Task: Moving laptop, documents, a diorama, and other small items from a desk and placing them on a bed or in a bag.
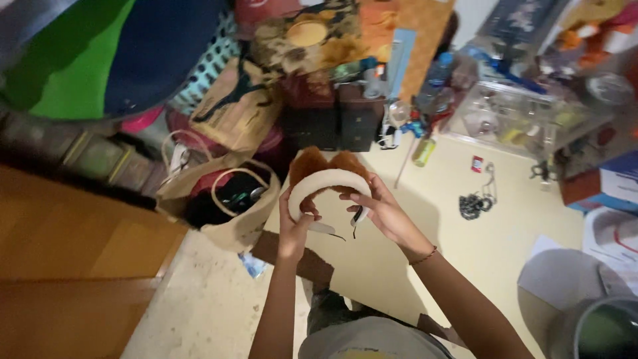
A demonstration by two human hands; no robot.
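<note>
The scene is dim and warm-toned, with soft indoor light falling from above. The pale table point(465, 239) is the brightest surface; the two forearms cast a broad, soft shadow on it just below and right of the held headband point(327, 183). Away from the grip, the upper left clutter sinks into deep shadow. The edges bow with wide-angle distortion, and the whole picture is slightly soft and grainy, most blurred at the far right.

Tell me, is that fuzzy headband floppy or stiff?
The headband probably feels springy-stiff: it keeps its arch between the left hand and right hand. Its plush cover and brown ears suggest it's light, soft and not slippery.
</note>
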